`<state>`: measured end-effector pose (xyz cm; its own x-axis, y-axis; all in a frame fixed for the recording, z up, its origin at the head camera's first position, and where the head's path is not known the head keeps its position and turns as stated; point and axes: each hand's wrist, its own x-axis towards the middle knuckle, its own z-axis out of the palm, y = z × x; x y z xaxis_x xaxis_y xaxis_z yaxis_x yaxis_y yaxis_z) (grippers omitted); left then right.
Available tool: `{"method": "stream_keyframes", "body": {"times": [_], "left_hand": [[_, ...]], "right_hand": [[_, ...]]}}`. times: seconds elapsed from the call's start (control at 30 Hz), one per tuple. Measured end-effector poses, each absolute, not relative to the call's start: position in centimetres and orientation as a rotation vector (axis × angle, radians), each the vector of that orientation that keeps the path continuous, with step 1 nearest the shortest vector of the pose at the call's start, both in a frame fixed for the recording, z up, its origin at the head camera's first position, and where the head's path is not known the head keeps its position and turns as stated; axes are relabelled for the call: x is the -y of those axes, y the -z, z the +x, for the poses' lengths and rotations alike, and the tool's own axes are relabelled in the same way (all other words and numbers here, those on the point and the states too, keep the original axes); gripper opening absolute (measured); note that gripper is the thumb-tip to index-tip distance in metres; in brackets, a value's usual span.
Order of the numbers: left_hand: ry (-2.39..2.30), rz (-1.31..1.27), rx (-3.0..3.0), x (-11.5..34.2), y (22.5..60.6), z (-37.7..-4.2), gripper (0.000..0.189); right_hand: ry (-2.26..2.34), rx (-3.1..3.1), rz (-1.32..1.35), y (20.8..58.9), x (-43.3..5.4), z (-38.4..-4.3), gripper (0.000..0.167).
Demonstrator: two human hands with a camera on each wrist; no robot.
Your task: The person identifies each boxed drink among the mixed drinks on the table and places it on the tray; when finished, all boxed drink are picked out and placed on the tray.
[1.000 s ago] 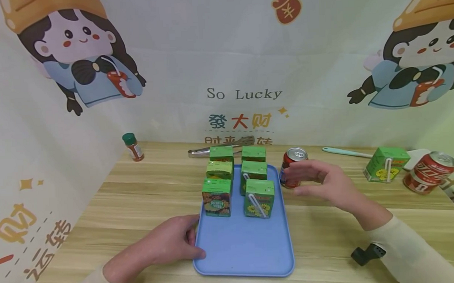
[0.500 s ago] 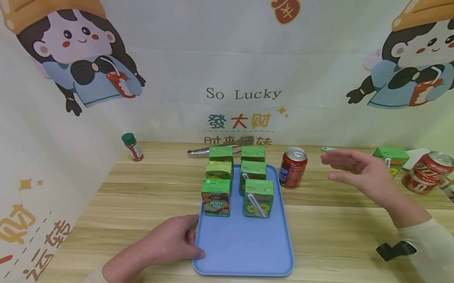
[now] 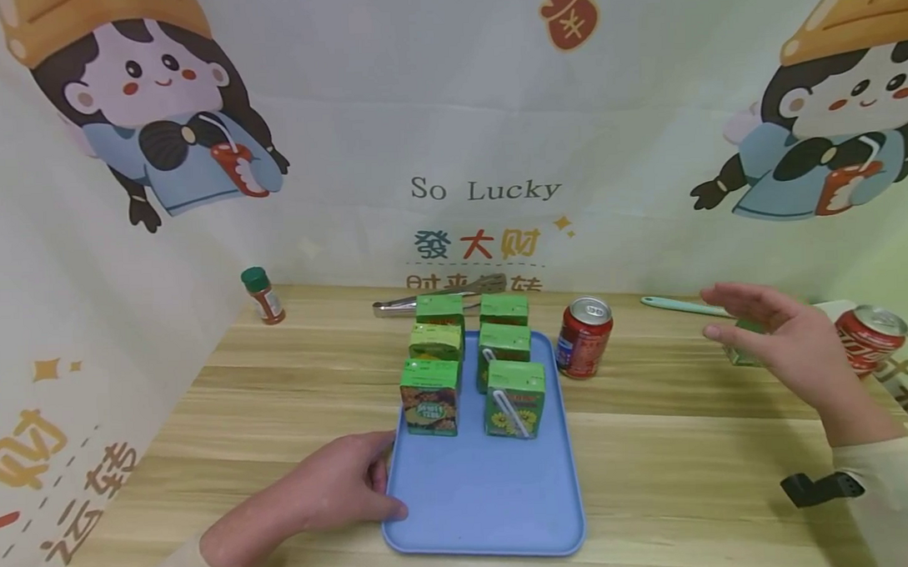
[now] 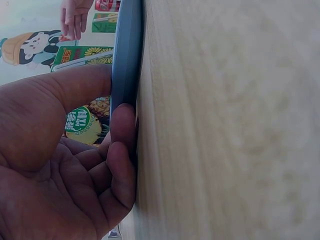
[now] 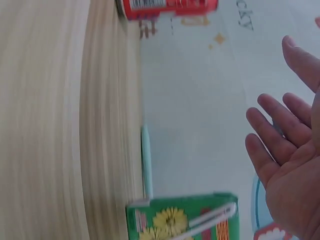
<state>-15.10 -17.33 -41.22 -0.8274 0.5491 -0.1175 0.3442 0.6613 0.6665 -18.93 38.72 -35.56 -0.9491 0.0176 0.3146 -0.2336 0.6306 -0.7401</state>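
Note:
My left hand grips the left edge of a blue tray, thumb on top and fingers curled against its side and underside in the left wrist view. Several green juice boxes stand on the tray in two columns, the front ones a brown-fronted juice box and a juice box with a white straw. Over the table's right side, my right hand is held up with fingers extended and nothing in it. It overlaps another juice box with yellow flowers, mostly hidden behind the hand in the head view.
One red soda can stands right of the tray; another red can is at the far right, partly behind the right hand. Metal tongs and a mint-handled utensil lie along the back. A green-capped spice bottle stands back left.
My right hand has moved right, away from the can beside the tray to the juice box on the right. My left hand and the tray have stayed in place.

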Motion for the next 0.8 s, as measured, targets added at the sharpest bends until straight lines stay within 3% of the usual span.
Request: {"method": "stream_keyframes", "body": {"times": [0.53, 0.8], "left_hand": [[-0.942, 0.698, -2.557, 17.4, 41.0, -15.1, 0.053], [-0.951, 0.706, -2.548, 17.4, 41.0, -15.1, 0.059]], "right_hand": [[-0.836, 2.717, -0.097, 35.9, -41.5, -19.7, 0.08], [-0.783, 2.754, -0.071, 36.6, -42.4, -20.1, 0.087]]}}
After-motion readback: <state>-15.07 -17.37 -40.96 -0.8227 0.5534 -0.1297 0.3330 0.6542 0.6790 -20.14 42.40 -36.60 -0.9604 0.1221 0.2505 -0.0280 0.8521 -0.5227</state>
